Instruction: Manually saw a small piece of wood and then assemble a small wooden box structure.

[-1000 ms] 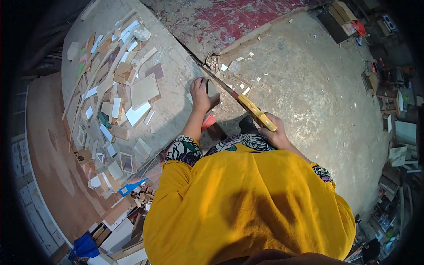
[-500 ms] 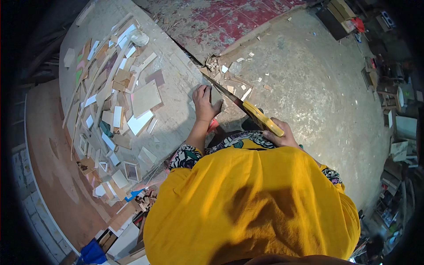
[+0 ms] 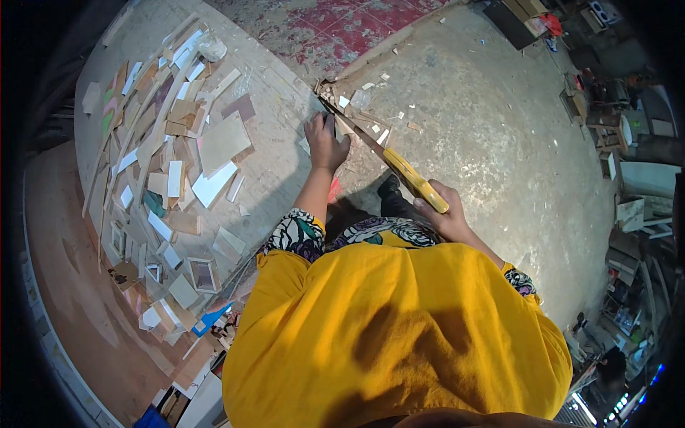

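Head view: nearest me, the right hand [image 3: 447,215] has its fingers clenched around a yellow-handled saw [image 3: 397,162], which slants forward and left to the corner of the tabletop [image 3: 277,100]. The left hand [image 3: 326,148] sits at the tabletop's right edge, just beside the saw; I cannot tell whether its fingers grip anything. Wood scraps [image 3: 224,145] crowd the left side. I see broad concrete floor [image 3: 499,157] right of the saw, red tiles [image 3: 357,28] beyond.

Your loose yellow cloth top [image 3: 399,307] is plain; your cloth cuffs [image 3: 296,234] bear a black-and-white floral print touched with green and purple. Your long metal handsaw [image 3: 387,154] has a yellow handle [image 3: 407,172] and a dark brown blade [image 3: 357,130]. Flat wooden offcuts [image 3: 225,145] show white and tan, square floor tiles [image 3: 360,27] red.
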Demonstrator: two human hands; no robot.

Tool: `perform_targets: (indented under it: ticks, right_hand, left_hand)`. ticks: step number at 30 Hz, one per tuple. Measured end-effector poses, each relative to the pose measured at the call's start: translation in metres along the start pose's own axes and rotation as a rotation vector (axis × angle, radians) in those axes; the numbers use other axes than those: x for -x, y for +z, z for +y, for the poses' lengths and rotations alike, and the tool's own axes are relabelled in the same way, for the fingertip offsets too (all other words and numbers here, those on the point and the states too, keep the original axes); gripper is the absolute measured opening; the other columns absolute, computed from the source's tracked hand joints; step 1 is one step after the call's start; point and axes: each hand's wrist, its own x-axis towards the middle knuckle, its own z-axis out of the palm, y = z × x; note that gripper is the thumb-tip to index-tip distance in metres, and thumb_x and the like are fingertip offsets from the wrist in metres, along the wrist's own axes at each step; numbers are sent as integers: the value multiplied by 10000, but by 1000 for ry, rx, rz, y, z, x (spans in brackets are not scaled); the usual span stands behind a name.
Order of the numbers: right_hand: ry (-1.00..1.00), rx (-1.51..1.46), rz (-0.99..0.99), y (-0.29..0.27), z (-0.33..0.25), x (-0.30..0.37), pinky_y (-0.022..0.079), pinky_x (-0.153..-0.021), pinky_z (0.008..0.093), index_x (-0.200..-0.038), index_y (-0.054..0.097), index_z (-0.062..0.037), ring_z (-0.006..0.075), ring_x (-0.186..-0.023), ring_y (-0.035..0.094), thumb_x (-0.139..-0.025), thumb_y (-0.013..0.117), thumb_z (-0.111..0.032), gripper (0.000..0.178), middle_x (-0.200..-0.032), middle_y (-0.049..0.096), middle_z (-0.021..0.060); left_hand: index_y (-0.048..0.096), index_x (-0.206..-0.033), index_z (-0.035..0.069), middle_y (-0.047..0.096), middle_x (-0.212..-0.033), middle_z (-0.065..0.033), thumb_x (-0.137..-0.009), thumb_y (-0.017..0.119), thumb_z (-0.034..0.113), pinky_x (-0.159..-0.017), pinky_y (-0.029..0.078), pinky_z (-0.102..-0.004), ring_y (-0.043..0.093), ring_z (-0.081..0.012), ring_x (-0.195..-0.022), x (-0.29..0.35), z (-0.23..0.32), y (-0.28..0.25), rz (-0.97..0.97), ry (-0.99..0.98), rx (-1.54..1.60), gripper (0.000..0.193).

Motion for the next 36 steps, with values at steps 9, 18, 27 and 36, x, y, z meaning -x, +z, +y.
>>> perform_targets:
  ticks: [9, 18, 27, 36]
  right_hand:
    - [52, -65, 3, 5, -8, -1, 367, -540, 289, -825, 540, -5, 122, -590, 435, -830, 628, -118, 143, -632, 469, 40]
    - [194, -67, -19, 0, -32, -12, 417, -650, 264, -929, 585, 14, 100, -705, 501, -840, 612, -112, 157, -752, 561, 33]
    - [223, -87, -41, -4, -39, -20, 418, -630, 267, -930, 584, 21, 110, -681, 504, -836, 617, -115, 168, -725, 559, 25]
    - [82, 136, -91, 13, -26, -25, 386, -552, 312, -791, 528, 5, 139, -591, 453, -823, 635, -123, 171, -637, 494, 64]
  left_hand:
    - [566, -1063, -42, 494, -1123, -178, -599, 725, 146, -1021, 266, -485, 421, -356, -1140, 0, 2, -5, -12, -9, -7, 525]
    - [549, -1099, -24, 479, -1176, -159, -612, 738, 192, -1056, 179, -577, 392, -329, -1216, 6, -4, 1, -77, -34, 13, 565]
    - [536, -1170, 5, 488, -1183, -122, -667, 710, 273, -1064, 160, -571, 380, -310, -1233, 8, 0, -3, -116, -3, -121, 596]
    - [563, -1143, 16, 502, -1206, -111, -696, 673, 288, -1048, 191, -530, 404, -279, -1189, 11, 9, -1, -132, -53, -260, 534]
